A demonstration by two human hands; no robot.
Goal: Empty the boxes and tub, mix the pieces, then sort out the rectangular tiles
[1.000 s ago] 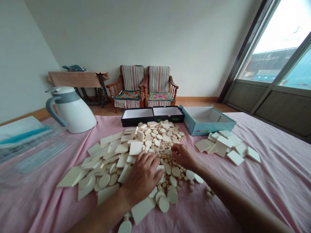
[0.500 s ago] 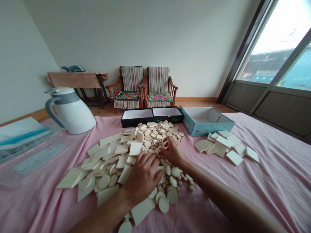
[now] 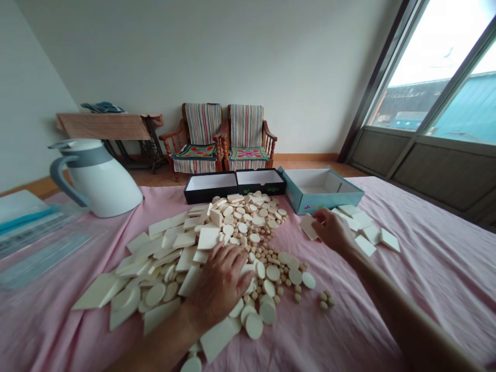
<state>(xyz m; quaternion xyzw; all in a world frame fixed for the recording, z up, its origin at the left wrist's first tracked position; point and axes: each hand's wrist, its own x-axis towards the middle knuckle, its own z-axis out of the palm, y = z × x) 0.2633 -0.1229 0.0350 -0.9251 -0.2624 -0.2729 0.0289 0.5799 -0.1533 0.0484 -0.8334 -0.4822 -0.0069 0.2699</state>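
Observation:
My left hand [image 3: 220, 279] lies palm down with fingers spread on a large heap of pale wooden pieces. Flat square tiles [image 3: 209, 237] lie at its left, round discs [image 3: 254, 325] and small wooden beads [image 3: 267, 254] at its right. Across the cloth, my right hand [image 3: 333, 230] is over a smaller group of square tiles [image 3: 364, 219], in front of the light-blue box. Its fingers are curled together at the edge of a square tile [image 3: 309, 227]; what is between the fingertips is hidden.
Behind the heap stand a black two-part box [image 3: 211, 194] with white inside and an open light-blue box [image 3: 329, 200]. A white and grey jug [image 3: 104, 181] and clear plastic packaging [image 3: 46, 258] are on the left. A few beads [image 3: 326, 300] lie apart on the pink cloth [image 3: 294, 341].
My right hand has moved right, from the middle of the heap to the smaller tile group. My left hand stays on the heap. The view has shifted slightly to the right.

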